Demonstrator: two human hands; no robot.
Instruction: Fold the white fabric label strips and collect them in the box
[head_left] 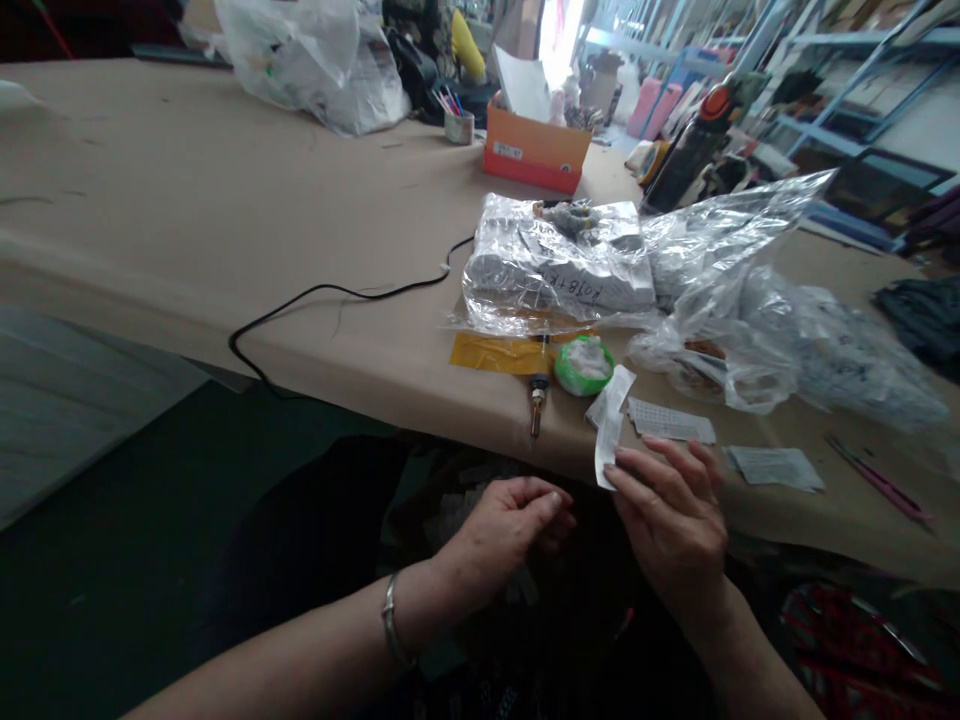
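My right grip (675,510) is nearly closed at its fingertips, which have hold of the lower end of a white paper strip (613,425); its other fingers are loosely spread, and my thumb is hidden. The strip slants up and away from that grip, over the near edge of the table (187,190). My left grip (517,515), below the table edge and to the left of the right one, is closed, thumb against curled fingers; I cannot tell whether anything is pinched inside. A metal bracelet (391,620) circles my wrist behind it.

Straight ahead of my left grip lies a soldering iron (537,400), its coppery tip towards me, with amber film (495,353) by its upper part. Just right of the iron, beyond the gap between my grips, sits a green tub (584,367) with white material in it. A printed label sheet (671,420) lies just past my right grip's fingers; a second stack of printed slips (776,468) is to that grip's right, and pink tweezers (881,482) lie farther right. Beyond both grips are white packages in clear plastic (562,270), then an orange box (536,150). A black cord (322,288) runs off ahead and left of my left grip.
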